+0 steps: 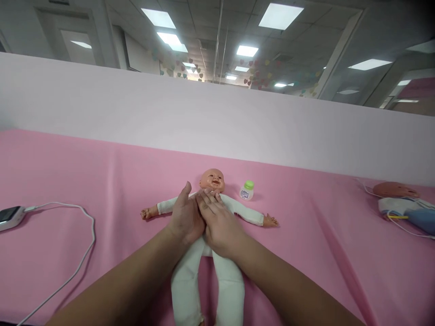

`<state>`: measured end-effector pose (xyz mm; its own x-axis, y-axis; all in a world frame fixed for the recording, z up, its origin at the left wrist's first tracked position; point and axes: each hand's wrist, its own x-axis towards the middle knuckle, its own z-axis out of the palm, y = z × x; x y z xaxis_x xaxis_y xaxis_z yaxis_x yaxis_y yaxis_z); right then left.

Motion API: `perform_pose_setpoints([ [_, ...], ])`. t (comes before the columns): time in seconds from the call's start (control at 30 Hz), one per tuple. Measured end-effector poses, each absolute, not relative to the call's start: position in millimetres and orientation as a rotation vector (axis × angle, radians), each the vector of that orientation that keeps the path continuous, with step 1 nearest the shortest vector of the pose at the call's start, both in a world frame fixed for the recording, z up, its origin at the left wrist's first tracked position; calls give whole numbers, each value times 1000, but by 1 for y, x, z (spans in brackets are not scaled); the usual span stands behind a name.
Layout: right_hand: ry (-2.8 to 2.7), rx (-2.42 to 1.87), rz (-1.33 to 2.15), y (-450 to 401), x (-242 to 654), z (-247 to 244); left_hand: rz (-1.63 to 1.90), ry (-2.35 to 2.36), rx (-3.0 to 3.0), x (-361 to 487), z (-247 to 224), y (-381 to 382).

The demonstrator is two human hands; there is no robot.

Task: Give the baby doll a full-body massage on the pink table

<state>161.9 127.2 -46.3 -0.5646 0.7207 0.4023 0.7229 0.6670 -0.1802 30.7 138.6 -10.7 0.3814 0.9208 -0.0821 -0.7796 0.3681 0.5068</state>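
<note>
Left hand [187, 218] + right hand [220, 222] (touching) | over 1 doll [207, 250] | 1 bottle [246, 192]

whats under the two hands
A doll lies under the left hand and right hand. Its head, arms and legs show around them; most of its torso is covered, so details there cannot be seen.

The left hand [187, 218] and right hand [219, 219] meet over a white cloth-bodied baby doll [207, 250], left of a green-capped translucent bottle [246, 192].
</note>
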Motion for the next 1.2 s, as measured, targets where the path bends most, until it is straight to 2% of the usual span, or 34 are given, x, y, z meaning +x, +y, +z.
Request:
perform_pose_setpoints([
  [0.27, -2658, -1105, 26, 113, 157, -40, 1313, 533, 461, 3, -8, 161],
  [0.53, -2585, -908, 6, 107, 153, -44, 1226, 511, 446, 15, -12, 152],
  [0.9, -2531, -1198, -5, 119, 165, -35, 1186, 503, 443, 27, -1, 138],
  [1.2, -2652, -954, 70, 94, 152, -31, 1262, 559, 510, 3, -9, 158],
])
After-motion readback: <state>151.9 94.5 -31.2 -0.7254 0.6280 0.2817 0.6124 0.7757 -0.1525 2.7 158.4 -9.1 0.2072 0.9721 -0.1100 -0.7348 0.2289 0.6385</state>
